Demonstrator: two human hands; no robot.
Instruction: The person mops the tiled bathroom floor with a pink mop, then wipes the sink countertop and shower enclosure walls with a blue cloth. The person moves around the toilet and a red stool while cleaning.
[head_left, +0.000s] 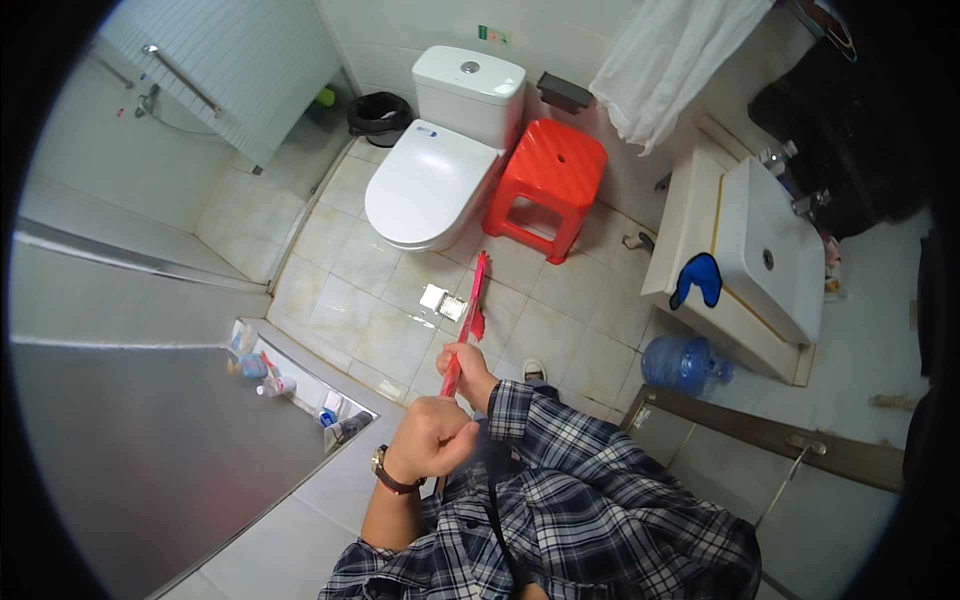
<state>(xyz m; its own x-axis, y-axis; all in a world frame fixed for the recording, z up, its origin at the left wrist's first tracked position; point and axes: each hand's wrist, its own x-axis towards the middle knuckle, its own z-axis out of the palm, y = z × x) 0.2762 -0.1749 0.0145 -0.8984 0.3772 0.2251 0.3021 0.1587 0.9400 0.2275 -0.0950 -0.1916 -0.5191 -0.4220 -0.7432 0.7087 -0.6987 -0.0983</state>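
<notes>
A long pink-red handle (470, 311), perhaps of a mop or broom, runs from my hands down towards the floor in front of the toilet. My left hand (435, 439), with a watch on its wrist, grips the upper end. Lower on the same pole my right hand (466, 369) is closed around it. A red piece (478, 325) shows beside the pole near the tiles; what it is I cannot tell. Close to the pole's left side lies a floor drain grate (452, 307) on wet, shiny tiles.
A white toilet (431, 184) stands ahead, with a red plastic stool (566, 161) at its right and a black-lined bin (380, 120) at its left. Further right are a washbasin (765, 255) and a large blue water bottle (679, 365). A shelf at left holds several toiletries (277, 385).
</notes>
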